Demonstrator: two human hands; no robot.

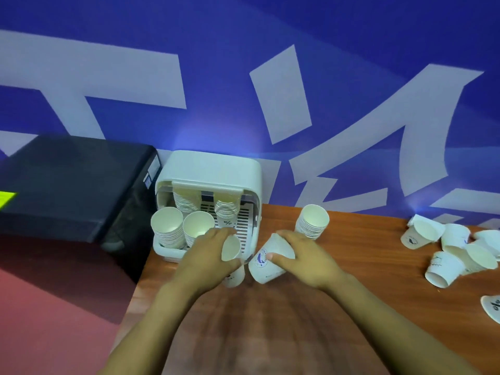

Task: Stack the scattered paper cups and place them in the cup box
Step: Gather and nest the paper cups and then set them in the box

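Note:
My left hand [208, 255] grips a white paper cup [230, 249] with its mouth turned toward me, just in front of the cup box [211, 169]. My right hand [303, 255] holds another cup [263, 263] tilted on its side, its blue logo showing. The two cups nearly touch. The white box stands open at the table's back left with several stacks of cups [167, 228] inside. A separate stack [312, 221] stands on the table right of the box. Several loose cups [454, 247] lie scattered at the far right.
A black machine [70, 185] sits left of the box. The wooden table [351, 293] ends at its left edge near my left forearm, above a red floor. A blue and white wall runs behind. One more cup [492, 307] lies at the right edge.

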